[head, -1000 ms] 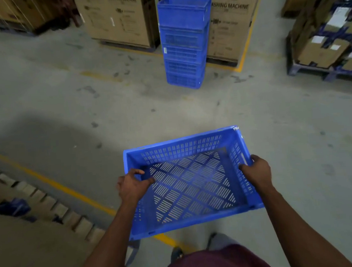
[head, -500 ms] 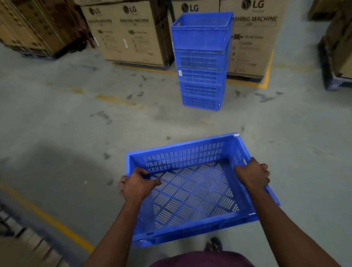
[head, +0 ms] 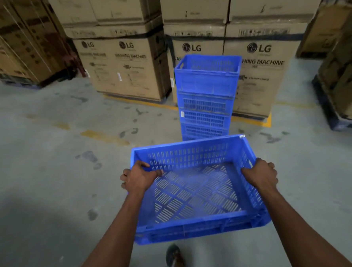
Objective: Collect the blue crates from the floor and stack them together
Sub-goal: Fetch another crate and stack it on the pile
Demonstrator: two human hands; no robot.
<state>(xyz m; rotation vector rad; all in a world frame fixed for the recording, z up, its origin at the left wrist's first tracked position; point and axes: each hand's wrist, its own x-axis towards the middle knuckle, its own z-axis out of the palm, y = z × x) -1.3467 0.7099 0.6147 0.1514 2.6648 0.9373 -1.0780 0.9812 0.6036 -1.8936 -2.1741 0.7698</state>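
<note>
I carry an empty blue slotted crate (head: 195, 196) in front of me, above the floor. My left hand (head: 137, 178) grips its left rim and my right hand (head: 260, 172) grips its right rim, fingers curled over the edges. Just beyond it stands a stack of several blue crates (head: 208, 96) on the concrete floor, its base hidden behind the carried crate's far wall.
Large cardboard LG washing machine boxes (head: 125, 68) line the back, close behind the stack. More boxes stand on a pallet at the right (head: 341, 86) and at the far left (head: 19, 44). Yellow floor markings (head: 104, 135) cross the grey floor. My shoe (head: 174, 256) shows below the crate.
I have walked forward with the crate in both hands; the blue stack and the boxes are now much nearer and larger. The yellow line and bricks at the left have passed out of view.
</note>
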